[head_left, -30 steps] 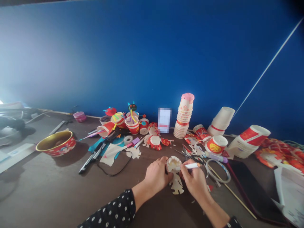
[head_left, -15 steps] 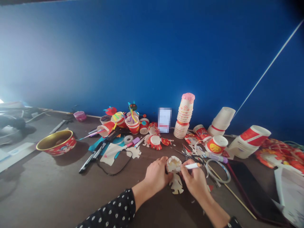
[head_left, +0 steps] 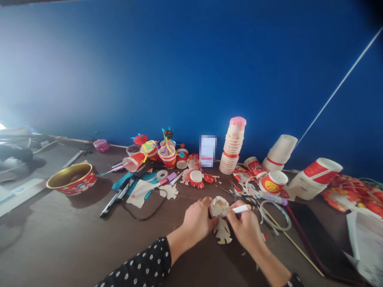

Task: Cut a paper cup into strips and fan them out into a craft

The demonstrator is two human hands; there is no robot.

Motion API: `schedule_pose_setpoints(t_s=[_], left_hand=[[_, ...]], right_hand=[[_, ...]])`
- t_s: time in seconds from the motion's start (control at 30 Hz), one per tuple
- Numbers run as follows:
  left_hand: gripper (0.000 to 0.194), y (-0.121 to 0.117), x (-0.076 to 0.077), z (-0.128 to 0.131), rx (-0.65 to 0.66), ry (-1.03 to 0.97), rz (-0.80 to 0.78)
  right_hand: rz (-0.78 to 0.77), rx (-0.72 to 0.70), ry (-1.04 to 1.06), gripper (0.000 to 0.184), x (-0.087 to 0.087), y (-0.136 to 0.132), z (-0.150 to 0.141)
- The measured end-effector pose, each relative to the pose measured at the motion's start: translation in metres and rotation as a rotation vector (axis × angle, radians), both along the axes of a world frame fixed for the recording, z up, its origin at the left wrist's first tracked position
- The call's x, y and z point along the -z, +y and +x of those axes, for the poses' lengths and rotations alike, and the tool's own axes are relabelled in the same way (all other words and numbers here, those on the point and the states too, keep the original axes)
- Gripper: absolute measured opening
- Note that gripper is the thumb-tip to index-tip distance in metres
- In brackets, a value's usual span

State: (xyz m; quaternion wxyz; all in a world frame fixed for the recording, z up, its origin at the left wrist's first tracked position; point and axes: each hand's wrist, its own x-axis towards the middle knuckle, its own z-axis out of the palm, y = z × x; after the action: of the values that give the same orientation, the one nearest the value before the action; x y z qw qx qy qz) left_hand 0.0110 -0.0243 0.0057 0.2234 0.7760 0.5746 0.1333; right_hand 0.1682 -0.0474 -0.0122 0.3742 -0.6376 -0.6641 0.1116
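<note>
Between my hands is a cut paper cup (head_left: 220, 207), its pale inside facing up and a jagged cut-out strip (head_left: 222, 232) hanging from its near side. My left hand (head_left: 198, 219) is closed on the cup's left side, fingers along the rim. In my right hand (head_left: 243, 224) I grip a white marker pen (head_left: 240, 209) with an orange end pointing right. The pen's tip is hidden behind my fingers at the cup's right edge.
Scissors (head_left: 239, 196), a tape roll (head_left: 290, 215) and a thin stick (head_left: 299, 247) lie to the right, near a dark tablet (head_left: 321, 239). Stacked paper cups (head_left: 232, 145) stand at the back. A red-gold bowl (head_left: 74, 187) sits left.
The marker's orange end has shifted slightly left and down. My left hand and the cup have hardly moved.
</note>
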Motion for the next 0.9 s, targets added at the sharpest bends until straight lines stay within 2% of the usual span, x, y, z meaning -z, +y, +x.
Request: schedule_pose_setpoints(t_s=[0.5,0.8,0.9], left_hand=[[0.042,0.0016,0.0065,-0.0011,0.0,-0.019,0.025],[0.039,0.0016,0.0065,-0.0012,0.005,-0.024,0.019],[0.043,0.0028,0.007,-0.0009,-0.001,-0.021,0.018]], right_hand=[[-0.013,0.084,-0.017,0.024,0.003,0.0022,0.0031],[-0.017,0.097,0.038,0.024,0.0066,0.0032,0.0038],[-0.023,0.077,0.124,0.024,0.0082,0.0037,0.0053]])
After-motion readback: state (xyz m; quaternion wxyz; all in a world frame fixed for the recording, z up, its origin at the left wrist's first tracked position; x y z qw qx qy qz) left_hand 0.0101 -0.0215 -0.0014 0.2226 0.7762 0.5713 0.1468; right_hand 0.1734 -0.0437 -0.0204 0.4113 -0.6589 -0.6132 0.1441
